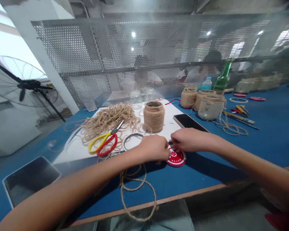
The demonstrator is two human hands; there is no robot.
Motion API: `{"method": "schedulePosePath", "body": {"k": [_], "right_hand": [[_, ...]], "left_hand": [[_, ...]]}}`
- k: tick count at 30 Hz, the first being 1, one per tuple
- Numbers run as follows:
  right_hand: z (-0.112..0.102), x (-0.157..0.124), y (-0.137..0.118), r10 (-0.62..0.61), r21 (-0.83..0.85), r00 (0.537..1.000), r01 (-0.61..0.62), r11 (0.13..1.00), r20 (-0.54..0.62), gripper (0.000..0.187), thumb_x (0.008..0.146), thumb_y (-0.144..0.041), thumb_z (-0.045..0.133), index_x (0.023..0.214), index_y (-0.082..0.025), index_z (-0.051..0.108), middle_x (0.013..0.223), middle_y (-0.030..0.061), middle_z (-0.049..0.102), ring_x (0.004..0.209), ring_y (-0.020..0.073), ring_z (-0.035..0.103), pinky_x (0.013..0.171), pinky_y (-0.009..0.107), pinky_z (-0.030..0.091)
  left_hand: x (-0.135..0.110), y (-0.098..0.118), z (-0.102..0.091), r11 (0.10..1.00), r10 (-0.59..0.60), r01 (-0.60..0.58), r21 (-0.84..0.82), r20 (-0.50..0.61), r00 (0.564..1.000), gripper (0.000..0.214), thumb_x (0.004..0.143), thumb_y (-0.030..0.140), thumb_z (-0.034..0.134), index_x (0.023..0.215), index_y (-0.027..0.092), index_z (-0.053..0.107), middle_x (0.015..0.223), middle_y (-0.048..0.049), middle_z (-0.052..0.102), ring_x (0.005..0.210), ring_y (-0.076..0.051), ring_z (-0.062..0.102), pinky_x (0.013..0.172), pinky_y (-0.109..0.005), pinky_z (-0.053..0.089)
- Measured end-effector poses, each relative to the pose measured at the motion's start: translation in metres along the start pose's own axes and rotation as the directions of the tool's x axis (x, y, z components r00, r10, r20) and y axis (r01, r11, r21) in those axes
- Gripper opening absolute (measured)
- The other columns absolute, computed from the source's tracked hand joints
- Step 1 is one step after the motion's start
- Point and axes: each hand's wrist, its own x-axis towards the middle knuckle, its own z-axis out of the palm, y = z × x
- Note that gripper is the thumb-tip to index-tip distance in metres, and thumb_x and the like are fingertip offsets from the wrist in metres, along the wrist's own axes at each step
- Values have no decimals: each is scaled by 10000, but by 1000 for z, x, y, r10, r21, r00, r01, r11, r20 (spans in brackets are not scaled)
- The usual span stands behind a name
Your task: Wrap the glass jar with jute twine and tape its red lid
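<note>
A red jar lid [176,158] with a white pattern lies on the blue table [267,138] near the front edge. My left hand [155,148] is closed at the lid's left rim, and my right hand [190,140] is closed in a pinch just above it. Their fingertips meet over the lid on something small that I cannot make out. A strand of jute twine [137,187] runs from under my left hand and loops over the table's edge. A jar wrapped in twine [154,116] stands on a white sheet [69,150] behind my hands.
Yellow and red scissors [106,141], a heap of loose twine [108,120] and a phone [189,122] lie on the sheet. Another phone [30,179] lies front left. Wrapped jars [202,101], a green bottle [223,77] and tools [240,114] stand right. Two people sit behind a mesh screen [125,54].
</note>
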Motion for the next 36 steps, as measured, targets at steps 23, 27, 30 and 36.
{"method": "schedulePosePath", "body": {"k": [23, 27, 30, 36], "right_hand": [[5, 1, 17, 14, -8, 999, -15, 1000, -31, 327, 788, -452, 438, 731, -182, 612, 707, 70, 653, 631, 180, 583, 482, 248, 230], [5, -2, 14, -1, -18, 998, 0, 1000, -57, 283, 794, -398, 443, 733, -181, 614, 735, 76, 664, 635, 183, 588, 488, 252, 237], [4, -6, 10, 23, -38, 998, -26, 999, -59, 294, 810, -392, 428, 735, -180, 616, 738, 84, 669, 644, 199, 601, 501, 260, 240], [-3, -7, 5, 24, -70, 994, -31, 997, -110, 335, 858, -381, 379, 717, -171, 597, 714, 77, 670, 653, 192, 590, 575, 282, 260]], "left_hand": [[-11, -4, -3, 998, -23, 26, -49, 43, 999, 255, 718, 317, 448, 724, 201, 675, 646, -50, 651, 600, -173, 567, 515, -239, 350], [-15, -6, -7, 1000, -3, 3, -27, -5, 1000, 299, 769, 349, 409, 697, 192, 653, 663, -43, 651, 583, -156, 547, 518, -232, 342], [-19, -16, -22, 998, 5, 5, 57, -165, 986, 372, 828, 397, 351, 733, 182, 640, 706, -51, 647, 617, -158, 549, 538, -235, 336], [-40, -57, -43, 957, -46, 101, 273, -202, 978, 413, 869, 418, 275, 798, 195, 615, 741, -61, 638, 637, -176, 547, 558, -255, 328]]}}
